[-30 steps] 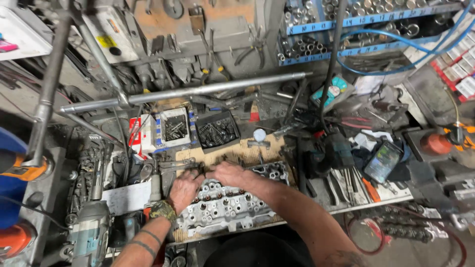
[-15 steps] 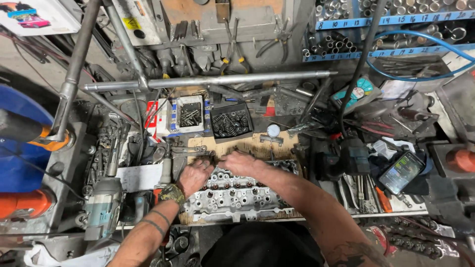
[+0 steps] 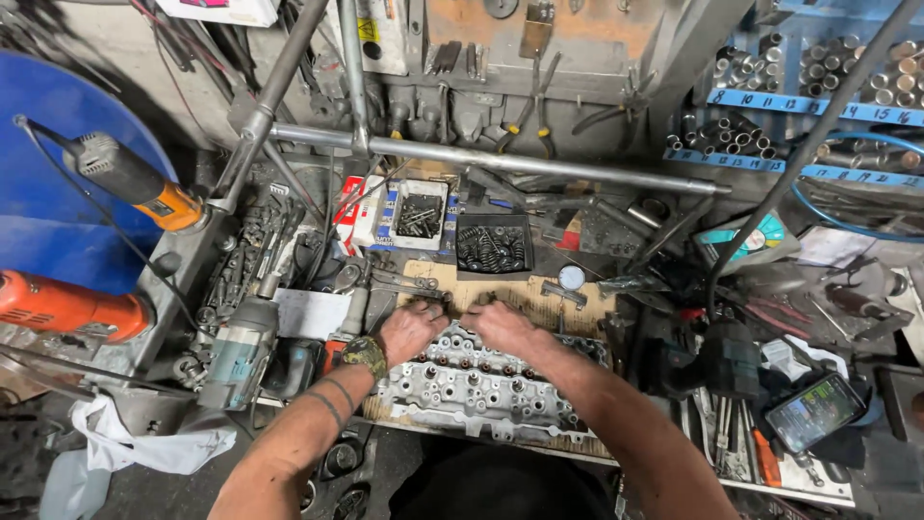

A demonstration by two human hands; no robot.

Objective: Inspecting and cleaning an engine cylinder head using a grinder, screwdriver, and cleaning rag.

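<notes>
Nearest to us, low in the middle of the frame, lies the cylinder head (image 3: 481,385), a long grey metal casting resting flat on the table (image 3: 818,491), with rows of valve stems and bolt holes facing up. We judge it heavy and rigid, with hard edges; it would want both hands under its two short ends, never a pull on the small parts along the top

Our left hand (image 3: 409,330) rests on the far left edge of the casting, fingers curled down; whether its grip pinches a small part there we cannot tell. Our right hand (image 3: 500,325) sits just beside it, fingers bent and pressed onto the top edge, and we cannot tell if anything is held

To the left lies a teal impact wrench (image 3: 236,351), and at lower right a phone (image 3: 813,412) with its screen lit

Farther back, above the hands, a black tray (image 3: 494,247) is full of dark coil springs, and left of it a small white box (image 3: 420,215) holds slim dark metal pieces. At the upper right, blue racks (image 3: 808,106) carry rows of sockets
</notes>
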